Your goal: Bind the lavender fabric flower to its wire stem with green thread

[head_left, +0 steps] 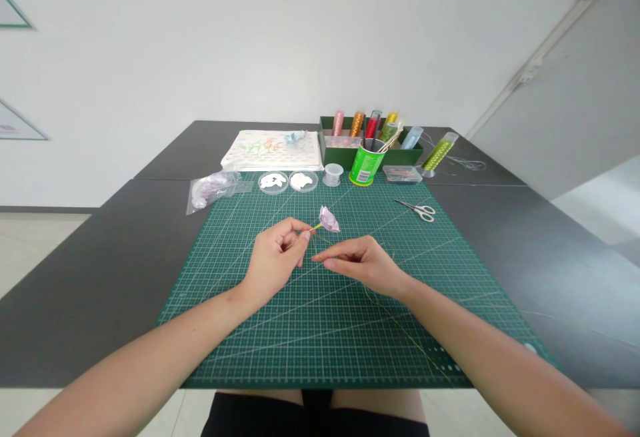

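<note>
My left hand is closed in a pinch on the thin yellow-green stem of a small pale lilac flower, whose head points up and right. Just to the right, my right hand has its thumb and forefinger nearly together, pinching a fine yellow-green thread. The thread trails from below that hand over the green cutting mat toward its front edge. Where exactly the thread meets the stem is too fine to make out. White-handled scissors lie on the mat, beyond my right hand.
Along the mat's back edge stand two dishes of white pieces, a small clear tub and a green can of tools. Behind are a dark green box of thread spools and stacked white sheets. A plastic bag lies left.
</note>
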A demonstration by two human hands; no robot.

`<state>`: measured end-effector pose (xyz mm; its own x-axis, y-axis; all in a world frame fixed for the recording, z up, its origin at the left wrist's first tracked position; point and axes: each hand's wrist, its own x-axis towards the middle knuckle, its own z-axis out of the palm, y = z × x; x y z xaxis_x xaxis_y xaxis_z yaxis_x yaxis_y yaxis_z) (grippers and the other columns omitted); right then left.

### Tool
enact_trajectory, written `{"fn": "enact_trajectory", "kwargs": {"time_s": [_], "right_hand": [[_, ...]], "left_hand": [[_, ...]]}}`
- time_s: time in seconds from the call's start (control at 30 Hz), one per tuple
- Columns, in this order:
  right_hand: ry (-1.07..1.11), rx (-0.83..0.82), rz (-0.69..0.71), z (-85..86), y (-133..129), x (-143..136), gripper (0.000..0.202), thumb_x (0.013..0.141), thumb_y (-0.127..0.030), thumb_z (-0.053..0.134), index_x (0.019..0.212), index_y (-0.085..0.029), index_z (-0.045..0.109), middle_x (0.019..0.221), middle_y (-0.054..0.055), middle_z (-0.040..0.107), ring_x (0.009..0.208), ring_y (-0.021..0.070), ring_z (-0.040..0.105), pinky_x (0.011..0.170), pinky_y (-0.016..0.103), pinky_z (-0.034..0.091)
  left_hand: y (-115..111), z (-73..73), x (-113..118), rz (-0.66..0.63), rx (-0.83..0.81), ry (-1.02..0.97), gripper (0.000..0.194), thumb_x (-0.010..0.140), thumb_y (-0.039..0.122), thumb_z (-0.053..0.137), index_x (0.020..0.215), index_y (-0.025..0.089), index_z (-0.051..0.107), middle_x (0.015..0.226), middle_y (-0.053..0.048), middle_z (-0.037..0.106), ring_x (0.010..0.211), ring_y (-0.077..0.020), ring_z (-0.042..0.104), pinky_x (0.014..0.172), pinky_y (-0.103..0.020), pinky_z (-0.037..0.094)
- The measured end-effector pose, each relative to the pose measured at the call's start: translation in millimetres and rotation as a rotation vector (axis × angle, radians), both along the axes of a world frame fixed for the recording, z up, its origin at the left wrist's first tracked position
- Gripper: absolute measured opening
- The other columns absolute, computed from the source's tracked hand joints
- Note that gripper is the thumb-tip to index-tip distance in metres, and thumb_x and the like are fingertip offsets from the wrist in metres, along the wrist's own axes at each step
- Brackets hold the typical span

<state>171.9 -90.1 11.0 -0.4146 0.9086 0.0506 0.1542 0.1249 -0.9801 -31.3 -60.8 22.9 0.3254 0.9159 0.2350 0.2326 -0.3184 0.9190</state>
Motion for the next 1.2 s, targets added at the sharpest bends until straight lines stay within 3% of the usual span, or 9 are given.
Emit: {"fn": "enact_trajectory", "kwargs": {"time_s": [0.27, 0.43, 0.7, 0.83, 0.97, 1.2], "right_hand": [[-0.025, -0.072, -0.032, -5.3, 5.9, 0.7, 0.036, 0.087, -0.050, 0.073, 0.093, -0.016, 0.083, 0.049, -0.007, 0.036, 0.047, 0.0066, 0.022, 0.045, 0.024, 0.015], [-0.030, -0.046, 0.025, -3.8, 4.9, 2.0, 0.029, 0.085, -0.043, 0.075, 0.090, -0.016, 0.084, 0.047, -0.008, 0.037, 0.046, 0.0058, 0.024, 0.044, 0.024, 0.016], [-0.043, 0.026, 0.100, 7.2, -0.7, 8.9, 0.027, 0.085, -0.041, 0.078, 0.092, -0.016, 0.085, 0.052, -0.001, 0.058, 0.047, 0.0068, 0.031, 0.045, 0.024, 0.022], [-0.020, 0.085, 0.095, 14.5, -2.3, 12.1, 0.027, 0.085, -0.043, 0.079, 0.092, -0.018, 0.086, 0.058, 0.002, 0.066, 0.047, 0.0079, 0.036, 0.044, 0.025, 0.025], [0.012, 0.142, 0.043, 21.9, -5.7, 15.0, 0.026, 0.084, -0.042, 0.081, 0.090, -0.017, 0.086, 0.056, 0.003, 0.066, 0.046, 0.0074, 0.035, 0.043, 0.025, 0.024], [0.172, 0.180, -0.111, 32.9, -7.3, 16.7, 0.010, 0.080, -0.027, 0.083, 0.087, -0.021, 0.087, 0.049, 0.000, 0.061, 0.042, 0.0059, 0.034, 0.039, 0.023, 0.020]], "left_hand": [[5.1, 2.3, -3.5, 0.107, 0.036, -0.123, 0.016, 0.094, 0.030, 0.058, 0.089, 0.018, 0.067, 0.044, 0.009, 0.051, 0.038, -0.0079, 0.039, 0.045, -0.020, 0.032], [9.1, 0.7, -3.0, 0.123, 0.022, -0.094, 0.017, 0.094, 0.030, 0.058, 0.087, 0.017, 0.067, 0.044, 0.008, 0.051, 0.038, -0.0079, 0.039, 0.043, -0.021, 0.030], [12.0, -2.1, -4.8, 0.147, 0.084, 0.064, 0.020, 0.094, 0.031, 0.055, 0.086, 0.019, 0.067, 0.045, 0.009, 0.050, 0.040, -0.0089, 0.040, 0.047, -0.021, 0.031], [11.9, -5.8, -5.9, 0.084, 0.199, 0.236, 0.019, 0.095, 0.029, 0.055, 0.081, 0.019, 0.064, 0.048, 0.009, 0.048, 0.043, -0.0091, 0.042, 0.049, -0.021, 0.030], [9.4, -10.0, -4.9, -0.064, 0.291, 0.391, 0.014, 0.096, 0.023, 0.054, 0.084, 0.019, 0.059, 0.053, 0.009, 0.053, 0.044, -0.0081, 0.046, 0.050, -0.020, 0.029], [-5.5, -10.7, -2.5, -0.248, 0.316, 0.412, 0.012, 0.098, 0.019, 0.052, 0.088, 0.020, 0.059, 0.055, 0.010, 0.052, 0.044, -0.0071, 0.049, 0.049, -0.019, 0.029]]}}
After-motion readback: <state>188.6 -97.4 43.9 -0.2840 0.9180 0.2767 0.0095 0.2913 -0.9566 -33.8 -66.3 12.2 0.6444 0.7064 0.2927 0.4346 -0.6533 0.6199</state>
